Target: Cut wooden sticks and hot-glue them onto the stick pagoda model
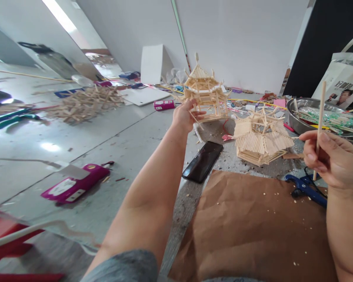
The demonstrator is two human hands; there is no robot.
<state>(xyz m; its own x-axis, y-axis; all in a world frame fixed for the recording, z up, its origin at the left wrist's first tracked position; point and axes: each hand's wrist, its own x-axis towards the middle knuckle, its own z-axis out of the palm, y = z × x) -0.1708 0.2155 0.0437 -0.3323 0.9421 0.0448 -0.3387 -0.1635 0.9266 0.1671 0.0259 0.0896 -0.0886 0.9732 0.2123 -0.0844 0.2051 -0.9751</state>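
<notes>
My left hand (186, 115) reaches forward to the lower left side of a tall pavilion model (204, 92) made of thin wooden sticks; its fingers are around a thin stick at the model's edge. Upright in my right hand (332, 156) is a single wooden stick (321, 113), pinched between thumb and fingers. Between the hands sits a second stick model (263, 137), a low polygonal roof with an open top. A black phone (202, 161) lies in front of the models.
Brown paper (253, 231) with wood crumbs covers the near floor. A blue glue gun (306, 190) lies at its right edge. Farther right is a metal bowl (300, 124) of sticks. At left are a magenta power strip (76, 183) and a stick pile (88, 102).
</notes>
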